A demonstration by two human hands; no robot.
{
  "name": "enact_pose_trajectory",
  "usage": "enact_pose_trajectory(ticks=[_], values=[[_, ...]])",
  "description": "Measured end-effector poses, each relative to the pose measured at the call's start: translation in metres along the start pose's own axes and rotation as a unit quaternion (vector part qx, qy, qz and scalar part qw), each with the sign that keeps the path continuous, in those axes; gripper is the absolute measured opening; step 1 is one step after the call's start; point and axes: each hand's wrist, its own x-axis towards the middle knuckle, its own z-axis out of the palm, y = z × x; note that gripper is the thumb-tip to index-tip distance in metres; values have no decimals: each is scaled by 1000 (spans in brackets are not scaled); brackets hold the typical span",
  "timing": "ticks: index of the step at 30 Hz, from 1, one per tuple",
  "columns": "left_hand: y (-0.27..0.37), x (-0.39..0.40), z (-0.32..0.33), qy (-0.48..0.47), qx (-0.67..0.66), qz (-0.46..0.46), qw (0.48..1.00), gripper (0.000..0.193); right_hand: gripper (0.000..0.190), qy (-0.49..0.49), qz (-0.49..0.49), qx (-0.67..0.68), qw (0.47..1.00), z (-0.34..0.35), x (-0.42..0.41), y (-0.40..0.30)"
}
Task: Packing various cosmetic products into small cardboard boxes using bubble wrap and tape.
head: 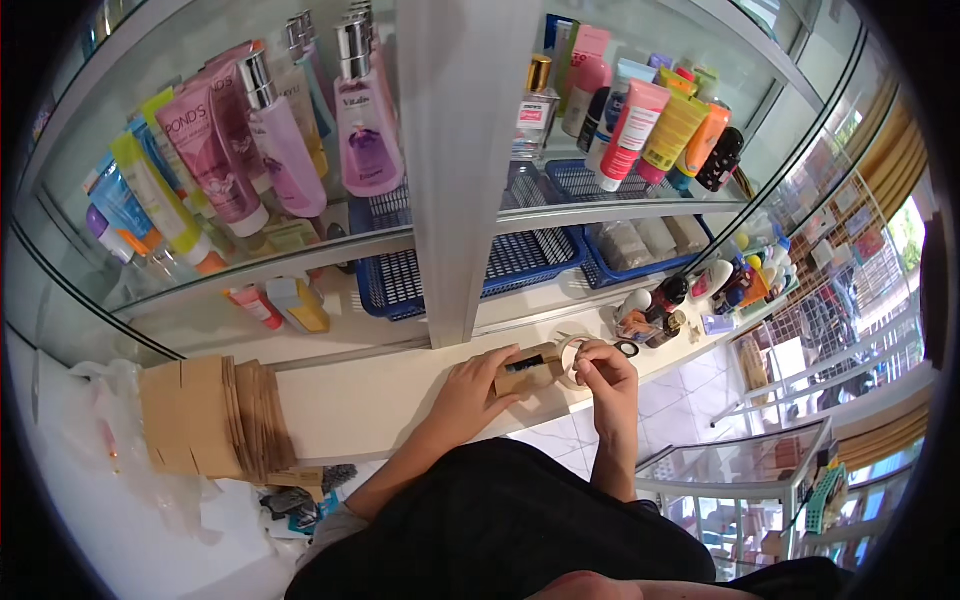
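On the narrow white counter lies a small brown cardboard box with a dark strip across its top. My left hand rests on the box's left side, fingers and thumb spread around it. My right hand is raised at the right, thumb and fingertips pinched together; whether something small is between them cannot be told. Beside and partly behind that hand is a pale roll of tape, close to the box's right end. A small black ring-shaped item lies just beyond my right hand.
A stack of flat brown cardboard pieces stands at the counter's left end. Bottles and roll-ons stand at the right. Behind are a metal cabinet post, blue plastic baskets and glass shelves of cosmetics. A glass display case is at lower right.
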Motion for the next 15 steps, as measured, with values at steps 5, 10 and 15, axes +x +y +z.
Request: enact_pose_trajectory(ticks=[5,10,15], values=[[4,-16,-19,-25,17,-8,1000,61,11,-63,34,-60,996,17,-2,2],[5,-41,-48,-31,22,-17,999,56,12,-145,49,-87,984,37,1,5],[6,-61,-69,-29,69,-29,997,47,11,-234,64,-117,963,57,5,0]])
